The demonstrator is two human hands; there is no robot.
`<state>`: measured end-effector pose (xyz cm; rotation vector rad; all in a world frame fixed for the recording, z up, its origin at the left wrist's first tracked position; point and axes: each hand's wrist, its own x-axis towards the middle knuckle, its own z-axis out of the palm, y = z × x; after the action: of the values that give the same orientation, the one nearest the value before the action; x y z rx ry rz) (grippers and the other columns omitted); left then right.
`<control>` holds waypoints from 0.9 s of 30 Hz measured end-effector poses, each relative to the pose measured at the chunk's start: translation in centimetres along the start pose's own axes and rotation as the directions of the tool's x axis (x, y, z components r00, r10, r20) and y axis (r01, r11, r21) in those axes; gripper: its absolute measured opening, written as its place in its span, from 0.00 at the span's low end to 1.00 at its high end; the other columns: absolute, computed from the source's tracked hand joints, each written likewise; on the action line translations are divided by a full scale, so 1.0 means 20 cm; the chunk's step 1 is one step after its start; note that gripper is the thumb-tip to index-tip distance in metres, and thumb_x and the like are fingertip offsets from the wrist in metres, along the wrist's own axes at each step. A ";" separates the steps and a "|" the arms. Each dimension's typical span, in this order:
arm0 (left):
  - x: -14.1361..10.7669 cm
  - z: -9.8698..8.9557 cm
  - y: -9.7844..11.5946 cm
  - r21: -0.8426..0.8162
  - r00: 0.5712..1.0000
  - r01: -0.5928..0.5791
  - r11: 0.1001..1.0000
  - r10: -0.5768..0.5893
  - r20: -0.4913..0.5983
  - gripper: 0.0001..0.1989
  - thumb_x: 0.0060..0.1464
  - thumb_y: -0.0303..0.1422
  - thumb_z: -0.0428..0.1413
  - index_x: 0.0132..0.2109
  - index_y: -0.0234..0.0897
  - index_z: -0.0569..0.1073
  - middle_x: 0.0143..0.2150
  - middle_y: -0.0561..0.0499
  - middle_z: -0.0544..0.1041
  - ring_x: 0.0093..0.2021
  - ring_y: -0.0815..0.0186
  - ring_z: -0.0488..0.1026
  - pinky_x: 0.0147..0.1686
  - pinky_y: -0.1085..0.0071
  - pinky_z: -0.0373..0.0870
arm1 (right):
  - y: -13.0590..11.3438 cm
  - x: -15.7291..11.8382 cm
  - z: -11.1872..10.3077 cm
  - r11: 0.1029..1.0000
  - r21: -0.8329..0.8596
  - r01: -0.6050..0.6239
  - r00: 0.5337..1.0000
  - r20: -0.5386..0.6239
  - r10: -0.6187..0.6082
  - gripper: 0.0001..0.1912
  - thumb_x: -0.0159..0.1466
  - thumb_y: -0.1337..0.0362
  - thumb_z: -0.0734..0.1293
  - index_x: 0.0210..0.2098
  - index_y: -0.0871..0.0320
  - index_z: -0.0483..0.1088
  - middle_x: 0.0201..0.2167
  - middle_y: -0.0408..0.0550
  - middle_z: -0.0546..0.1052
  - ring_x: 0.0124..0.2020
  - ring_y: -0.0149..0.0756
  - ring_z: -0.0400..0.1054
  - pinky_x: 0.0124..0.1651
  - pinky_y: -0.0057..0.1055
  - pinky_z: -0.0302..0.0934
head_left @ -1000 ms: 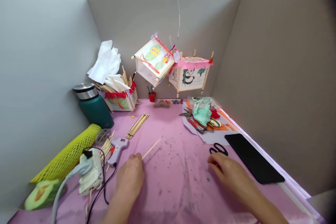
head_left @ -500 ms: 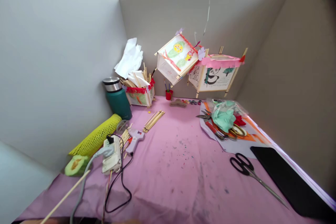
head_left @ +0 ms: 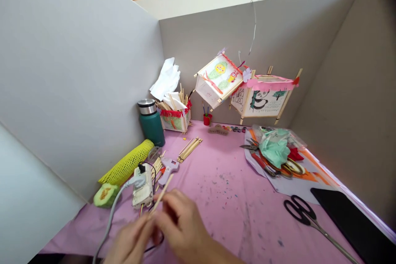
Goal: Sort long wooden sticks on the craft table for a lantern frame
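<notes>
A thin wooden stick [head_left: 164,189] points up and to the right from between my hands at the lower centre. My left hand [head_left: 133,237], blurred by motion, is closed around its lower part. My right hand [head_left: 182,222] is beside it, with fingers curled at the stick. The hands meet, so the stick's lower end is hidden. Just beyond them lie a lilac glue gun [head_left: 168,170] and a white power strip [head_left: 143,192] with a cable plugged in. A bundle of sticks [head_left: 189,149] rests on the pink cloth [head_left: 216,210] farther back.
A green bottle [head_left: 151,126], yellow netting [head_left: 126,164] and cut melon [head_left: 106,195] stand or lie left. Paper lanterns [head_left: 219,77] hang at the back. Pliers [head_left: 262,165], black scissors [head_left: 309,217] and a black flat object [head_left: 349,222] are right. Grey panels surround the table.
Both hands have come up into view from the bottom edge. The stick has moved from the lower left to the lower centre. The camera view has tilted up and shifted left.
</notes>
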<state>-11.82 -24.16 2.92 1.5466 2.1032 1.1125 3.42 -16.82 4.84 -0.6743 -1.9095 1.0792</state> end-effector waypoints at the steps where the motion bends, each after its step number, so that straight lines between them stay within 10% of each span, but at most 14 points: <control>1: 0.04 0.08 0.08 -0.065 0.994 -0.017 0.998 0.023 0.103 0.20 0.54 0.50 0.48 0.28 0.43 0.74 0.28 0.48 0.77 0.32 0.58 0.73 0.30 0.67 0.72 | 0.00 0.02 -0.07 1.000 -0.004 -0.007 0.999 -0.054 0.007 0.09 0.64 0.61 0.61 0.34 0.59 0.71 0.29 0.43 0.70 0.30 0.29 0.64 0.34 0.25 0.58; 4: 0.18 0.30 0.32 -0.210 0.944 -0.120 0.970 0.176 0.277 0.20 0.60 0.44 0.43 0.33 0.39 0.74 0.31 0.47 0.77 0.34 0.61 0.73 0.35 0.67 0.71 | 0.03 0.09 -0.31 0.990 -0.138 -0.002 0.977 -0.213 -0.028 0.15 0.65 0.62 0.59 0.23 0.59 0.63 0.23 0.42 0.64 0.26 0.29 0.60 0.31 0.25 0.54; 7: 0.32 0.43 0.45 -0.202 0.932 -0.282 0.938 0.318 0.176 0.16 0.58 0.37 0.47 0.49 0.37 0.72 0.50 0.43 0.74 0.52 0.59 0.69 0.54 0.63 0.63 | 0.12 0.13 -0.52 0.928 -0.361 0.092 0.935 -0.290 -0.205 0.11 0.66 0.62 0.58 0.29 0.58 0.65 0.27 0.44 0.66 0.29 0.30 0.60 0.35 0.27 0.54; 10: 0.46 0.51 0.51 -0.223 0.951 -0.271 0.936 0.297 0.089 0.17 0.57 0.33 0.47 0.51 0.35 0.71 0.52 0.43 0.73 0.53 0.60 0.68 0.53 0.63 0.63 | 0.29 0.14 -0.63 0.875 -0.482 -0.030 0.946 -0.297 -0.132 0.12 0.68 0.63 0.56 0.30 0.59 0.66 0.27 0.44 0.67 0.30 0.31 0.61 0.36 0.28 0.54; 16: 0.67 0.69 0.63 -0.462 0.962 -0.154 0.873 0.239 0.131 0.14 0.54 0.37 0.51 0.42 0.34 0.75 0.42 0.45 0.77 0.40 0.62 0.73 0.39 0.67 0.68 | 0.60 0.07 -0.61 0.847 -0.524 -0.085 0.986 -0.164 -0.003 0.13 0.67 0.65 0.57 0.29 0.59 0.68 0.28 0.45 0.71 0.29 0.30 0.64 0.34 0.26 0.55; 27: 0.74 0.88 0.52 -0.750 0.928 0.300 0.590 0.000 0.371 0.23 0.47 0.41 0.56 0.46 0.28 0.72 0.27 0.49 0.76 0.23 0.71 0.66 0.26 0.74 0.61 | 0.61 0.05 -0.62 0.918 -0.369 -0.148 0.986 -0.128 0.107 0.14 0.63 0.64 0.61 0.22 0.60 0.63 0.21 0.40 0.66 0.23 0.27 0.58 0.29 0.24 0.49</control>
<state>0.94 -2.31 1.88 0.9725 1.1694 1.3405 14.13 -4.75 -1.62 -1.0632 -2.0213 0.7372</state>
